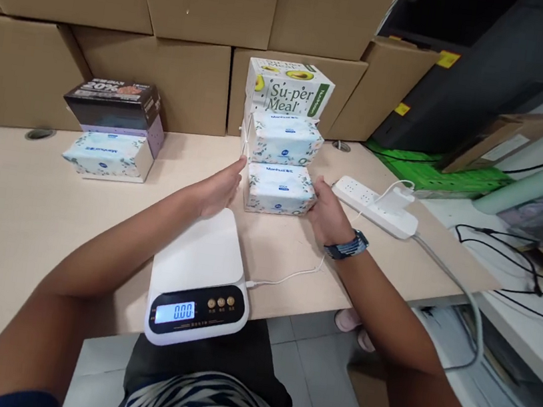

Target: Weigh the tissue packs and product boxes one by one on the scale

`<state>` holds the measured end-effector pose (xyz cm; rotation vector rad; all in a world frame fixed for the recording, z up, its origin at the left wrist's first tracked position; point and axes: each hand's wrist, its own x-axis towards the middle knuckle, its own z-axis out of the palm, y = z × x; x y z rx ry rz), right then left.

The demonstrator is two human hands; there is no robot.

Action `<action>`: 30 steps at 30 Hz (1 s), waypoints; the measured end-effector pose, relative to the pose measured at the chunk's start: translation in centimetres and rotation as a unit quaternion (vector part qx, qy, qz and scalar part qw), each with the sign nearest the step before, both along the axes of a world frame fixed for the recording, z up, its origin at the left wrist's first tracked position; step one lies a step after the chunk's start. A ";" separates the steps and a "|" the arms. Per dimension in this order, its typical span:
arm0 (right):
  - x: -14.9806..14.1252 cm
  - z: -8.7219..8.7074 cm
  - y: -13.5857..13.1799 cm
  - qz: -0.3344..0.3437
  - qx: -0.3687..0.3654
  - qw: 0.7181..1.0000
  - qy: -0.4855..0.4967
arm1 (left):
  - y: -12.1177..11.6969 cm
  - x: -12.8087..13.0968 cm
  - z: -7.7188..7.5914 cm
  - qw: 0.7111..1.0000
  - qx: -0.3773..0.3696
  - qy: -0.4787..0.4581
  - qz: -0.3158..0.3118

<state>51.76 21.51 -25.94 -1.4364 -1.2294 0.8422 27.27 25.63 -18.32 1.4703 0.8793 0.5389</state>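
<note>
Two pale blue floral tissue packs stand stacked, the upper tissue pack resting on the lower tissue pack. My left hand is at the left side of the stack, fingers stretched forward, with a narrow gap to the lower pack. On the other side, my right hand touches the lower pack's right edge; its thumb shows and its other fingers are mostly hidden. A white Su-per Meal box rises directly behind the packs. Below my left wrist lies a white digital scale, its lit display reading 0.00.
Another tissue pack sits at left before a dark box. A white power strip lies right of my right hand, and a white cable runs from the scale. Cardboard boxes line the back of the table.
</note>
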 end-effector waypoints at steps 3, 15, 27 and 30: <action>-1.7 1.2 -2.0 0.053 -0.016 0.998 0.031 | -1.7 0.2 1.5 0.996 -0.056 -0.059 -0.027; -5.9 1.6 -9.2 0.206 0.004 0.971 0.122 | -16.2 -13.0 5.4 0.944 -0.242 -0.145 0.170; -6.4 -0.9 -7.0 0.197 0.129 0.958 -0.165 | -17.0 -10.9 -0.9 0.980 -0.069 -0.053 0.181; -6.5 -0.5 -6.6 0.218 0.111 0.954 -0.175 | -15.1 -11.4 -1.8 0.968 -0.086 -0.066 0.226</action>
